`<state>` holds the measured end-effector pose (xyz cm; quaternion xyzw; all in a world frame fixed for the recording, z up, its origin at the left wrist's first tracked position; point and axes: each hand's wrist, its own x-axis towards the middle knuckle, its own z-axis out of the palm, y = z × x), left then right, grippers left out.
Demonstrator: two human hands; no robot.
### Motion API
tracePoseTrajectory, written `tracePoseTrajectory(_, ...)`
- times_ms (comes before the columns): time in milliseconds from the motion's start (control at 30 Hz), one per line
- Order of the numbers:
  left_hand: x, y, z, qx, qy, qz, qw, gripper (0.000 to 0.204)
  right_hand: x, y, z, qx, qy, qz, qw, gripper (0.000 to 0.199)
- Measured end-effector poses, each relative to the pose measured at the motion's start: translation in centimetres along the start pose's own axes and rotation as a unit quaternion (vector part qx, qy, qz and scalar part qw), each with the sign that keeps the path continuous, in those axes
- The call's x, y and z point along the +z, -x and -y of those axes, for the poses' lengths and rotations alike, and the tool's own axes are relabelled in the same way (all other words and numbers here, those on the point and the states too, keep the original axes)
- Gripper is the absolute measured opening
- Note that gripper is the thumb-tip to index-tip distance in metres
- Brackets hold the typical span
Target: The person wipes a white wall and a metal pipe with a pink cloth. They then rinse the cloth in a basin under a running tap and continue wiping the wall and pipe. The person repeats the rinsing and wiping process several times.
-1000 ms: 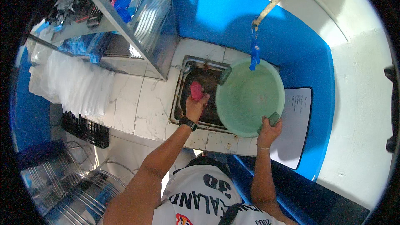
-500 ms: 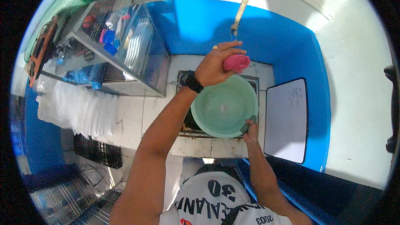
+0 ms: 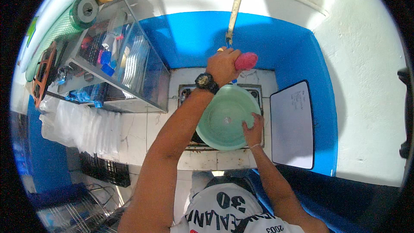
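A pale green round basin (image 3: 215,125) stands on the counter over a dark, square metal-framed fitting. Above its far edge, my left hand (image 3: 223,67), wearing a dark watch, is closed at the lower end of the tap pipe. A pink bunched cloth or scrubber (image 3: 246,61) sticks out on the right side of this hand. The hand hides the tap's lower part, apart from a bit of blue beneath it. My right hand (image 3: 254,133) lies over the basin's near right rim, thumb and fingers apart above the inside wall.
A pale pipe (image 3: 234,15) with a blue fitting comes down the back wall. On the left stand a clear-sided cabinet (image 3: 153,77) and a stack of white plastic bags (image 3: 82,129). A whiteboard (image 3: 293,133) leans on the right wall; a black crate (image 3: 108,170) sits below.
My left hand has moved from above the basin's far side onto the tap's end, with the pink cloth still in it. My right hand has shifted further over the rim. The view has tilted up slightly.
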<state>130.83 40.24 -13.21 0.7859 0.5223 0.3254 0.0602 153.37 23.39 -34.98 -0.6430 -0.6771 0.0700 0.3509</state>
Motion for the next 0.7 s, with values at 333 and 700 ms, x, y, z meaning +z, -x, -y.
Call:
tracePoseTrajectory(333, 1.2, 1.2, 0.7, -0.186, 0.213, -0.119, 0.952, 0.053, 3.3, -8.2, 6.2, 0.338, -0.566, 0.195, 0.726, 0.031)
tracePoseTrajectory(700, 19.6, 13.9, 0.5, -0.447, 0.348, 0.094, 0.819, 0.075, 13.2, -8.3, -0.7, 0.302, -0.332, 0.062, 0.891, 0.042)
